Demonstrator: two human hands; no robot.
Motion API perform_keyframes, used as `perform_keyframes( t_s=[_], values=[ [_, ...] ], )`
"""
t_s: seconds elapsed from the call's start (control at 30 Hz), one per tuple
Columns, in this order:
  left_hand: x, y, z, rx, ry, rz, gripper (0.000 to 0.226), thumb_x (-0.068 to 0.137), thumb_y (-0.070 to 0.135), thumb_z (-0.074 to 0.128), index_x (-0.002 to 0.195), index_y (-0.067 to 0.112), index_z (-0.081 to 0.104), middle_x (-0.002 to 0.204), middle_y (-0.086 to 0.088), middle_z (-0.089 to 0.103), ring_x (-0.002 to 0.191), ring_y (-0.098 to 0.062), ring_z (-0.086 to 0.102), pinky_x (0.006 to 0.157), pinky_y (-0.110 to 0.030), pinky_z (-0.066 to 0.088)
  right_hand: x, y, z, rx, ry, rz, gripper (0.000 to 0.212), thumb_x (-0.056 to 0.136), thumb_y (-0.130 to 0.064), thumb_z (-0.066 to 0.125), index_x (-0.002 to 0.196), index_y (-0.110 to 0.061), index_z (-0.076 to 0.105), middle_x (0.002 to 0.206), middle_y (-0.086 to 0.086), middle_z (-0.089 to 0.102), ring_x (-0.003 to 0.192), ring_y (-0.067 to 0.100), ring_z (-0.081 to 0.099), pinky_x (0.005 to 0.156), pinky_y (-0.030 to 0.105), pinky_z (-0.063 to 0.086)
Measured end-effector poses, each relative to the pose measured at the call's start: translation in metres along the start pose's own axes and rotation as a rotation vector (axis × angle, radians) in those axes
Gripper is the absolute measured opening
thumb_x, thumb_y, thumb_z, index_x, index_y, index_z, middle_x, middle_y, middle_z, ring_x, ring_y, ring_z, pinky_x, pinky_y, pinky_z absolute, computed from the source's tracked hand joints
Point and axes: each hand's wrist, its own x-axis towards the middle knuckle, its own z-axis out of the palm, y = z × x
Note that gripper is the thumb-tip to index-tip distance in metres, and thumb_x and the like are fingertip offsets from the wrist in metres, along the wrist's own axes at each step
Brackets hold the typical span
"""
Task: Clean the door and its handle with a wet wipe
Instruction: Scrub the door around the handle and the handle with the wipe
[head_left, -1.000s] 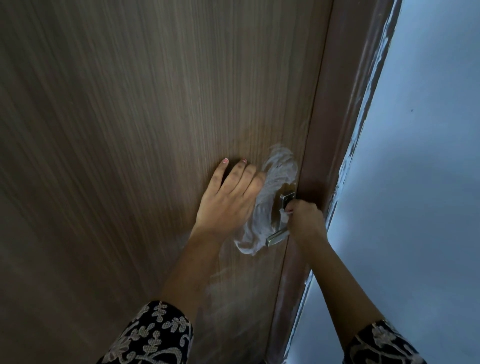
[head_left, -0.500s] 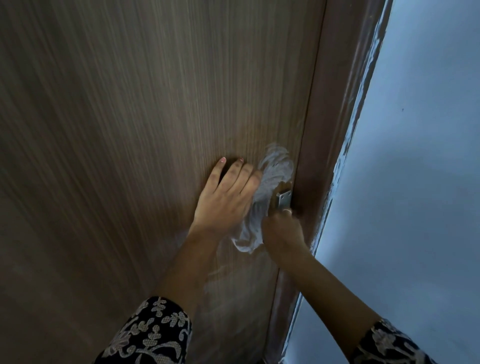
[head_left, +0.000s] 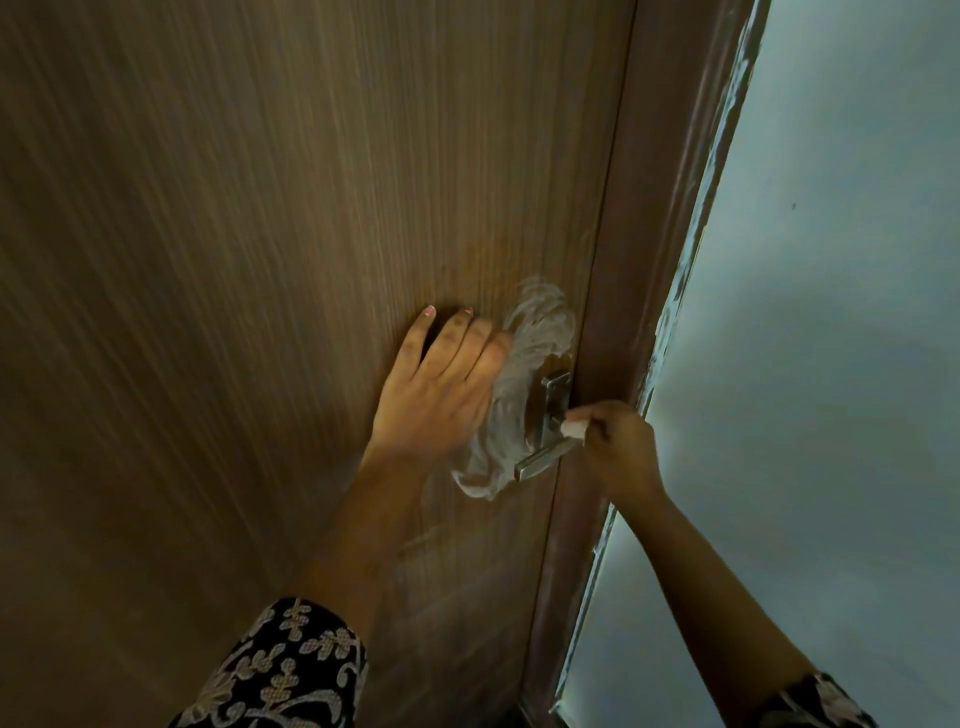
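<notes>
Wooden door (head_left: 260, 260) bears the flat, open left hand (head_left: 441, 395); right hand (head_left: 618, 447) pinches a wipe (head_left: 574, 429) on the handle (head_left: 545, 457).

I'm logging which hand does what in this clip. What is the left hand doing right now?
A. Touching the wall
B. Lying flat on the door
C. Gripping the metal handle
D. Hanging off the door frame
B: the left hand lies open on the door, beside a pale, see-through wrap around the handle.
</notes>
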Motion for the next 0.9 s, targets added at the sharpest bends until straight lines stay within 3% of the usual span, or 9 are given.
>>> perform_keyframes(
  t_s=[0.1,0.3,0.37,0.47,0.53,0.6,0.7,0.8,0.9],
  values=[
    [-0.002,0.001,0.001,-0.004,-0.002,-0.001,0.028,0.096,0.024,0.042,0.121,0.015,0.052,0.119,-0.005,0.063,0.119,-0.022,0.047,0.112,-0.046,0.026,0.010,0.012,0.016,-0.077,-0.146,0.016,0.021,0.092,-0.001,0.048,0.103,-0.001,0.066,0.105,0.014,0.067,0.091,0.021,0.060,0.068,0.003,0.035],
    [-0.002,0.002,0.001,-0.004,0.000,-0.005,0.027,0.097,0.023,0.041,0.120,0.016,0.051,0.119,-0.004,0.062,0.118,-0.022,0.047,0.110,-0.046,0.028,0.034,0.011,0.027,-0.227,-0.138,0.126,0.017,0.093,-0.007,0.049,0.097,-0.006,0.066,0.095,0.012,0.068,0.088,0.028,0.065,0.085,0.037,0.053],
    [-0.002,0.002,0.001,0.000,0.005,-0.009,0.027,0.096,0.023,0.042,0.120,0.016,0.052,0.118,-0.004,0.062,0.118,-0.022,0.047,0.110,-0.045,0.028,0.037,0.011,0.024,-0.192,-0.125,0.146,0.015,0.092,-0.008,0.052,0.096,-0.006,0.066,0.093,0.010,0.068,0.084,0.023,0.063,0.087,0.036,0.051],
    [-0.002,0.002,0.001,-0.006,0.005,-0.010,0.027,0.096,0.023,0.042,0.120,0.016,0.052,0.118,-0.004,0.063,0.118,-0.022,0.048,0.110,-0.045,0.028,0.032,0.019,0.020,-0.110,-0.098,0.220,0.017,0.092,-0.011,0.053,0.092,-0.004,0.068,0.092,0.013,0.070,0.074,0.020,0.059,0.073,0.028,0.048],
    [-0.002,0.002,0.002,-0.006,0.004,-0.011,0.027,0.097,0.023,0.041,0.120,0.015,0.052,0.118,-0.004,0.063,0.118,-0.022,0.048,0.110,-0.046,0.029,0.023,0.027,0.021,0.108,-0.026,0.338,0.019,0.092,-0.007,0.050,0.100,-0.002,0.066,0.103,0.017,0.069,0.079,0.023,0.063,0.066,0.024,0.054],
    [-0.002,0.002,0.002,-0.003,0.003,-0.011,0.028,0.096,0.023,0.042,0.121,0.015,0.052,0.118,-0.004,0.062,0.118,-0.022,0.048,0.110,-0.046,0.029,0.016,0.026,0.024,0.541,-0.002,0.526,0.027,0.093,-0.003,0.046,0.117,0.003,0.057,0.120,0.018,0.060,0.093,0.026,0.061,0.059,0.017,0.054],
    [-0.003,0.001,0.002,-0.001,0.005,-0.007,0.028,0.095,0.024,0.044,0.120,0.015,0.053,0.119,-0.004,0.063,0.118,-0.022,0.048,0.110,-0.046,0.029,0.017,0.023,0.035,0.959,-0.016,0.754,0.038,0.096,-0.007,0.041,0.133,0.002,0.041,0.136,0.018,0.046,0.117,0.034,0.052,0.078,0.031,0.051],
    [-0.003,0.002,0.002,0.000,0.007,-0.002,0.028,0.095,0.023,0.044,0.120,0.015,0.053,0.118,-0.005,0.063,0.118,-0.022,0.047,0.110,-0.046,0.029,0.018,0.022,0.040,1.095,0.044,0.817,0.025,0.097,-0.017,0.042,0.119,-0.009,0.053,0.122,0.012,0.060,0.110,0.029,0.058,0.092,0.041,0.050],
    [-0.003,0.001,0.003,0.017,0.022,-0.001,0.026,0.095,0.023,0.045,0.119,0.015,0.054,0.116,-0.005,0.064,0.117,-0.022,0.048,0.109,-0.046,0.030,0.004,0.019,0.051,1.198,0.103,0.811,0.015,0.097,-0.023,0.044,0.096,-0.019,0.058,0.099,0.006,0.063,0.095,0.024,0.062,0.083,0.040,0.051]
  ],
)
